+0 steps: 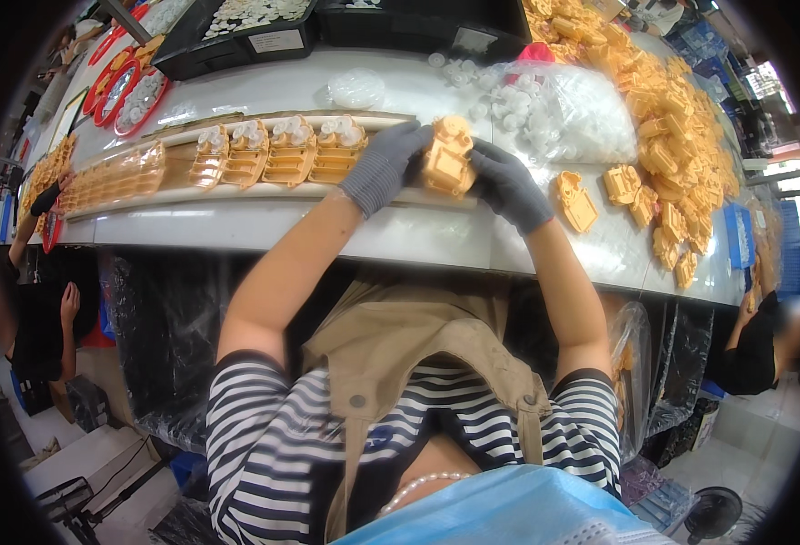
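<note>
"At a white table (191, 223), what is being held?"

"An orange plastic case (450, 163), pinched between the left hand (389, 162) and the right hand (512, 184), both in gray gloves. Each is clamped on its own side of the case, at the right end of a row; some fingertips cannot be made out."

"What fills that row, to the left?"

"Four similar cases (286, 165) stand side by side in a long track (255, 193), with clear round caps (289, 132) clustered at their far ends. Farther left, more orange parts (123, 182) run along it toward another person's hand (49, 197)."

"And to the right?"

"One loose case (578, 205) lies near the right hand, a few others just beyond. A large orange heap (677, 136) spreads along the table's right side."

"Behind the hands?"

"Scattered whitish caps (518, 104) beside a clear plastic bag (597, 104), and black bins (227, 62) toward the far edge."
</note>
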